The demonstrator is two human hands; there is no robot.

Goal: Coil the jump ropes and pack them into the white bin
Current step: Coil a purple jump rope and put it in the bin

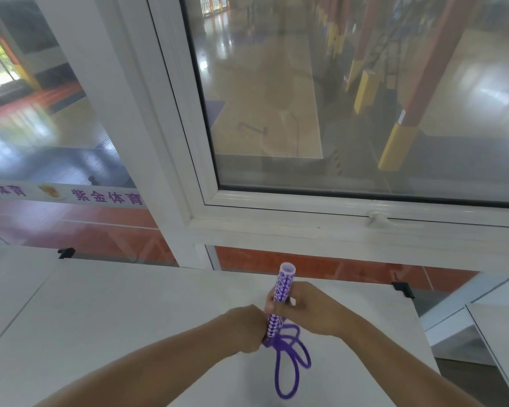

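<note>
- Purple and white, the patterned handle (280,298) of our jump rope stands nearly upright between our two hands, above the white table (115,312); its open end points up toward the window (350,107).
- Our right hand (312,309) wraps its fingers around the middle of the handle from the right side, so the top end shows above our knuckles.
- Our left hand (244,329) is curled closed against the lower end of the handle, where the cord gathers; we cannot see exactly how the fingers pinch there.
- Below both hands the purple cord (288,362) hangs in several loose loops, bunched at the handle's foot and drooping toward us over the table; whether the loops touch the surface we cannot tell.
- Behind the table runs a white window frame (335,224), and through the glass we see a gym floor with orange posts padded in yellow (397,145).
</note>
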